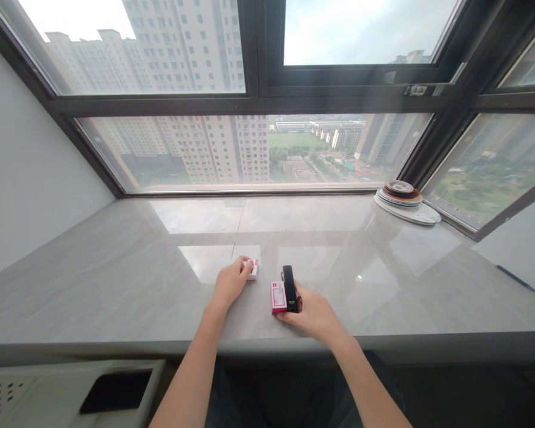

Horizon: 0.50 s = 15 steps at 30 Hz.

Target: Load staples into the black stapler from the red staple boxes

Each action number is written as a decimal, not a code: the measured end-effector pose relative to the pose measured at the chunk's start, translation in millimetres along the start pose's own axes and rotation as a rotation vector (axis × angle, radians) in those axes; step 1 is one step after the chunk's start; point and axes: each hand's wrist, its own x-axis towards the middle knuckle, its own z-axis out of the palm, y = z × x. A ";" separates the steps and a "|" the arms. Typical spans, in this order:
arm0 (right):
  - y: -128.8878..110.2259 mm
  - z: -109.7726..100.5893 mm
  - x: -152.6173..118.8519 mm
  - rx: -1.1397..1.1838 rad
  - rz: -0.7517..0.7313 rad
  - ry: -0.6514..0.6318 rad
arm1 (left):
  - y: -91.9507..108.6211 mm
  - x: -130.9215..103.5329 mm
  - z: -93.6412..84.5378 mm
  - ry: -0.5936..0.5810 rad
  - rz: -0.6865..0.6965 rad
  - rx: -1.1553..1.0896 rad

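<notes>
My left hand (232,280) has its fingers closed on a small white box with red marks (253,271), partly hidden by the fingers, on the grey marble-look countertop (361,303). To the right, my right hand (314,312) is wrapped round a black stapler (289,289) from its right side. A pink and white small box (279,296) sits against the stapler's left side, with my right thumb reaching along its near edge. Some of the right fingers are hidden behind the stapler.
A stack of plates (408,205) stands in the far right corner by the window. A thin dark stick-like thing (521,282) lies at the right edge. Window frames (249,106) bound the back. Below the front edge at left is a pale cabinet (44,392).
</notes>
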 end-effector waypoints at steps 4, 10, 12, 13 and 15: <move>2.0 2.6 2.7 -0.018 -0.006 -0.007 | 32.5 -12.5 28.4 -0.085 0.131 -0.053; 6.3 5.9 7.0 -0.055 -0.048 -0.022 | 45.6 -25.3 35.6 -0.114 0.193 -0.087; 6.2 6.2 8.2 -0.060 -0.047 -0.031 | 44.8 -30.3 38.5 -0.116 0.192 -0.086; 5.8 5.8 8.6 -0.059 -0.049 -0.033 | 44.2 -32.8 41.0 -0.110 0.189 -0.077; 5.0 3.5 9.2 -0.046 -0.056 -0.042 | 44.0 -37.0 47.9 -0.089 0.182 -0.041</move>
